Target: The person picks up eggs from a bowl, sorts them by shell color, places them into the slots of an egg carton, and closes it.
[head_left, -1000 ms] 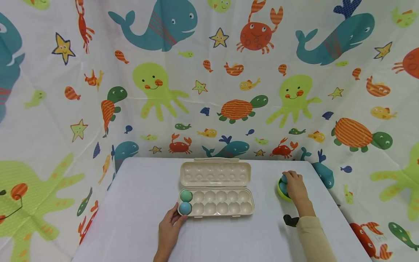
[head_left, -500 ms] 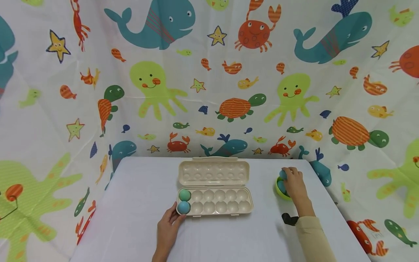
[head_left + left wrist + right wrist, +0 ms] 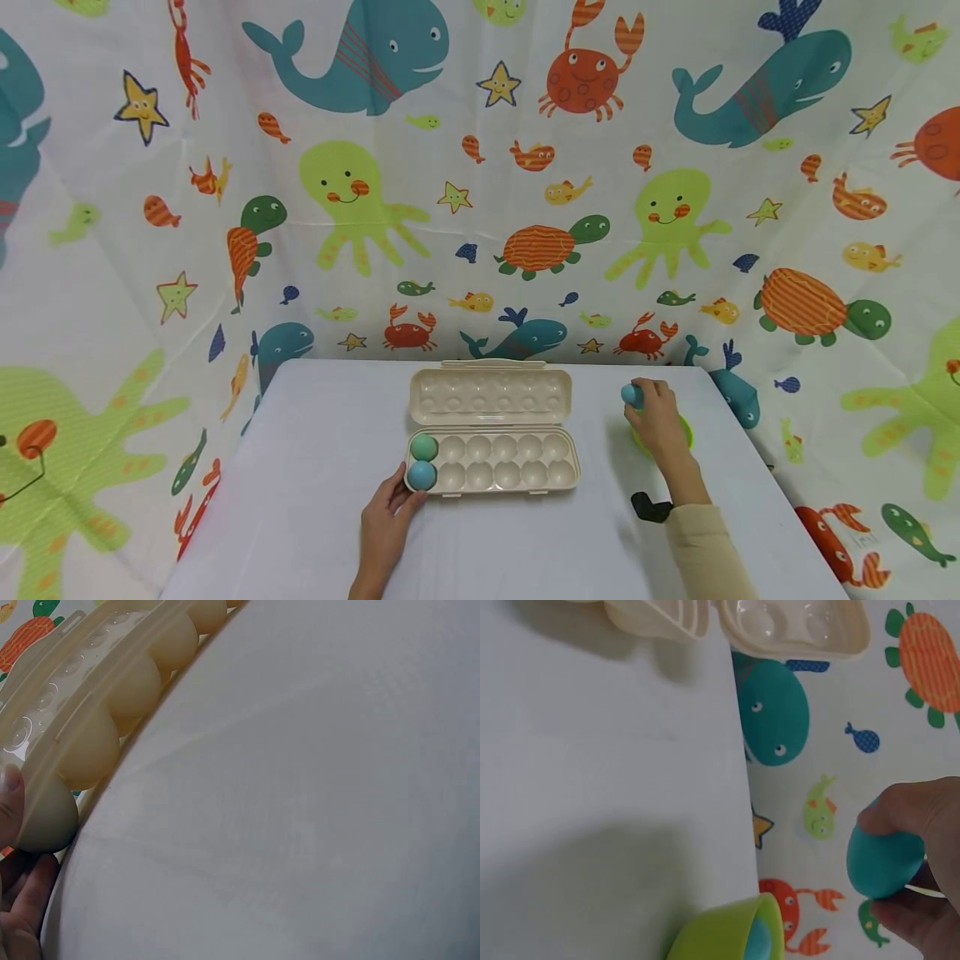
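My left hand (image 3: 386,521) grips the near left corner of an open egg carton (image 3: 517,493). In the left wrist view the thumb lies over the carton's rim and the fingers are under its rounded cups (image 3: 86,754). A green toy egg (image 3: 423,447) and a blue toy egg (image 3: 422,476) sit in its leftmost column. On the right, my right hand (image 3: 658,421) pinches another blue egg (image 3: 883,859) between thumb and fingers, above a lime-green bowl (image 3: 686,432). Another blue egg (image 3: 757,941) shows inside this bowl (image 3: 716,934) in the right wrist view.
The carton's lid (image 3: 491,397) is folded back toward the far edge of the white table (image 3: 315,467). A patterned curtain (image 3: 480,275) with sea animals hangs behind and at the sides. A black device (image 3: 651,507) is at the right wrist.
My right hand has lifted the blue egg out of the bowl and shifted a little left with it. My left hand and the carton have stayed in place.
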A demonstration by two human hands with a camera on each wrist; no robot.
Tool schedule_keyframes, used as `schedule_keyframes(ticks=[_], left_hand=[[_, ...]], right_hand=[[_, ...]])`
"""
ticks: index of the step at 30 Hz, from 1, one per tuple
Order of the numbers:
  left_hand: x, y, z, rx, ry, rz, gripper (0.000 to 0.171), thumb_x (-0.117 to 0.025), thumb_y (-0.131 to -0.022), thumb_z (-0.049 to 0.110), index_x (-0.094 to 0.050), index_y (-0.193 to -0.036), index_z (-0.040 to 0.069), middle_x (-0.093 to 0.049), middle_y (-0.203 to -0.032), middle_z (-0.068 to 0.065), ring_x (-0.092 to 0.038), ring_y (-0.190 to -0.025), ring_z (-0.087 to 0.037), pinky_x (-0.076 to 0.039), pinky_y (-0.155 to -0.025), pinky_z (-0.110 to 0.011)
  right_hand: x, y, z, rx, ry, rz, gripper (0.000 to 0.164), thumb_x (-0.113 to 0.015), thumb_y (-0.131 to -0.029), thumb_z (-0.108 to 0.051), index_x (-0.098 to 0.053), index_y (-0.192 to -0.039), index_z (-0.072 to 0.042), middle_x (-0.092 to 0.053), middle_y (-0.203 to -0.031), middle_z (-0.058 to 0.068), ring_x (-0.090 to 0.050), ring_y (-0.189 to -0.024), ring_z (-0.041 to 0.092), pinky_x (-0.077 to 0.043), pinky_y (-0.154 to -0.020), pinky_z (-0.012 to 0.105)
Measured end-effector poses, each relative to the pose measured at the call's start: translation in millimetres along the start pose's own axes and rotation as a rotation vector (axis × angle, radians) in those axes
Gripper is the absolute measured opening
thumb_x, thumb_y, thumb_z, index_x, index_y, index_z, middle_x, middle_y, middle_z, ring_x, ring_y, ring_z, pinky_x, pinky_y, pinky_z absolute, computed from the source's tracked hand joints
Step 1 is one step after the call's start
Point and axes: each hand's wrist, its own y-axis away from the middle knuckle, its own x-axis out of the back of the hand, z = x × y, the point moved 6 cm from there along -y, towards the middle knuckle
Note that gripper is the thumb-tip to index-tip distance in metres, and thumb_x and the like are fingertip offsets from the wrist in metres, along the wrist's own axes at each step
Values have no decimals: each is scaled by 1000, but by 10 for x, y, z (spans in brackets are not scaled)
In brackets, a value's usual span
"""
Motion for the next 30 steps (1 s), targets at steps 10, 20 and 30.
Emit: schedule_keyframes(ticks=[10,20,30], left_hand=[[3,10,8,-9,-35,5,60,-82,-83,14,-58,-136,-1,-65,-129,-22,-68,-104,-3,-58,-88,-9],[14,14,1,1,-53,7,61,-82,-83,16,-57,-137,0,-65,-129,-22,-68,-103,-3,-58,-88,-10],[17,24,38,12,-39,-2,60,-81,-84,17,-58,-137,1,-66,-130,-20,-70,-108,-21,-59,-88,-11]], right_hand=[[-89,92,-288,-2,-42,53,48,-67,-92,-12,-47,-133,4,-46,-136,29,-48,-124,45,-46,-111,64],[-239,224,-598,84,-87,118,48,-71,-89,-14,-51,-129,4,-52,-128,26,-58,-112,40,-56,-103,57],[-455,362,-955,146,-166,90,49,-72,-89,-13,-53,-131,0,-54,-124,20,-62,-106,33,-63,-90,47]])
